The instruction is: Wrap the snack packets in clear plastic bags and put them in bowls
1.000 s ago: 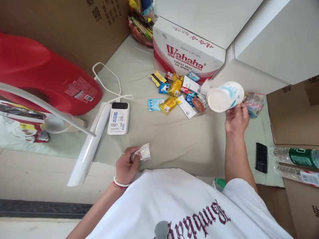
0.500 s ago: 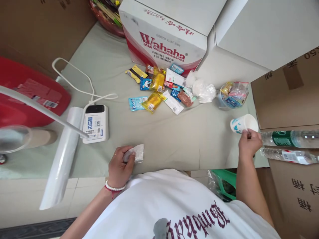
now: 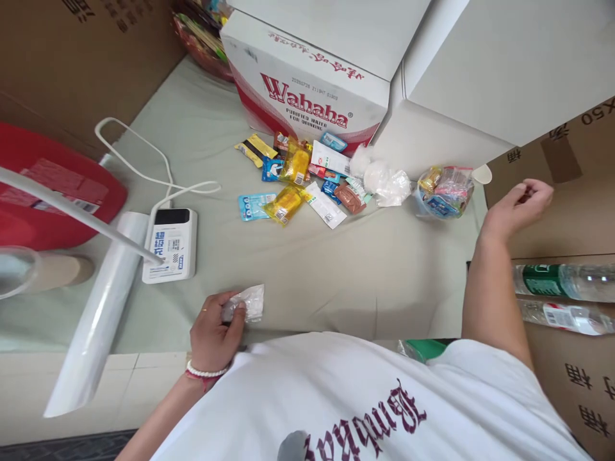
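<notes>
My left hand [image 3: 216,330] rests at the table's front edge, its thumb and fingers closed on a small crumpled whitish plastic packet [image 3: 250,302]. What lies under the fingers is hidden. On the right, my right hand [image 3: 521,205] is raised past the table's side, fingers loosely curled and nothing visible in them. Left of it, a white paper cup [image 3: 482,174] shows partly behind a clear plastic bowl [image 3: 442,203] of wrapped snacks. The cup and the hand are apart.
Wrapped snacks [image 3: 293,163] lie in a pile before a Wahaha carton [image 3: 307,96], beside clear crumpled plastic [image 3: 391,186]. At left are a power bank [image 3: 173,246] with a white cable, a plastic film roll [image 3: 98,314] and a red container [image 3: 52,186]. Bottles [image 3: 567,280] lie at right.
My right hand has let go of the paper cup and moved up and right. The cup is now farther back, beside the bowl. My left hand still holds the packet; the view has shifted slightly.
</notes>
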### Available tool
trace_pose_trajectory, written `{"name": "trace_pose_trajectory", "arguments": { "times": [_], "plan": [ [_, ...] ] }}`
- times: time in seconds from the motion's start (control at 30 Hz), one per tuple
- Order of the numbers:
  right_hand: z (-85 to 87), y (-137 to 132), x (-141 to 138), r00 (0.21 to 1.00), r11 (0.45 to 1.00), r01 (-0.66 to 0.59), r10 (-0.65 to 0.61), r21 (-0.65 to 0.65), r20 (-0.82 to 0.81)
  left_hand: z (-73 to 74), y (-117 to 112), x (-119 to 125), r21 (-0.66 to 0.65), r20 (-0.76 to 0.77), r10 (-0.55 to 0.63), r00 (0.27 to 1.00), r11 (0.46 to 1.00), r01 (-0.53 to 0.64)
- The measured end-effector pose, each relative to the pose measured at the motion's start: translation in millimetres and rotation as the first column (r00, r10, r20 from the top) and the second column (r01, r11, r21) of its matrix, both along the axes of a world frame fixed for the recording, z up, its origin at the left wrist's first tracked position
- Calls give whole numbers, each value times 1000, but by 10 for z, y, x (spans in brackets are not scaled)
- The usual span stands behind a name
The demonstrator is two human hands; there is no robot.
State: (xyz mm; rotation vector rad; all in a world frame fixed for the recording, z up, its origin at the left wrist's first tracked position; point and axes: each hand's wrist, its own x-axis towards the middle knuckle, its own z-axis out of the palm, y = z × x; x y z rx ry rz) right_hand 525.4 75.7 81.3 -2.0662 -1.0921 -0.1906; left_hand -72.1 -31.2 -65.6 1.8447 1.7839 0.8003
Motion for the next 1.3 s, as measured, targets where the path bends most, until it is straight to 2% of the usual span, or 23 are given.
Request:
{"name": "trace_pose_trajectory", "arguments": {
  "times": [0.07, 0.1, 0.17, 0.27, 0.37, 0.5, 0.6, 0.7, 0.77, 0.83, 0.93, 1.03, 1.13, 1.23, 1.3],
  "plan": [
    [-220, -188, -447, 986, 999, -39, 36, 17, 163, -1, 11, 3, 11, -6, -21, 1000, 1000, 22],
    [-349, -277, -667, 969, 997, -74, 78, -25, 233, -2, 18, 7, 21, -6, -33, 999, 999, 33],
    [-599, -376, -1011, 942, 967, -150, 202, -205, 266, -4, 29, 19, 38, -8, -52, 999, 998, 52],
    [-858, -259, -1181, 935, 923, -146, 246, -356, 256, -3, 35, 36, 55, -6, -61, 998, 997, 61],
    [-944, 57, -1089, 942, 923, -81, 194, -375, 274, 4, 28, 39, 65, 21, -55, 998, 996, 54],
    [-922, 352, -974, 957, 911, 27, 95, -412, 273, 7, 10, 21, 52, 54, -51, 997, 998, 48],
    [-883, 312, -869, 953, 897, 136, -3, -421, 303, 1, 7, 1, 32, 50, -62, 997, 998, 60],
    [-848, 108, -654, 934, 845, 228, -50, -484, 353, -3, 15, -11, 33, 45, -81, 996, 996, 79],
    [-840, -57, -456, 934, 816, 244, -53, -524, 352, -2, 22, -14, 35, 46, -98, 994, 995, 97],
    [-847, -200, -237, 943, 826, 238, -71, -511, 324, 4, 26, -12, 32, 47, -116, 992, 993, 114],
    [-866, -318, 88, 968, 898, 183, -93, -401, 234, 18, 27, -5, 28, 41, -111, 993, 994, 110],
    [-859, -311, 353, 986, 946, 121, -79, -301, 146, 27, 16, 5, 27, 37, -85, 996, 996, 84],
    [-804, -233, 535, 990, 954, 112, -81, -280, 117, 13, -10, 2, 18, 75, -51, 996, 999, 50],
    [-730, -167, 644, 991, 955, 114, -88, -274, 103, -21, -29, -17, -53, 205, 24, 978, 999, -13],
    [-695, -156, 645, 992, 957, 104, -81, -272, 96, -32, -14, -21, -147, 356, 105, 929, 988, -56]
  ]
}}
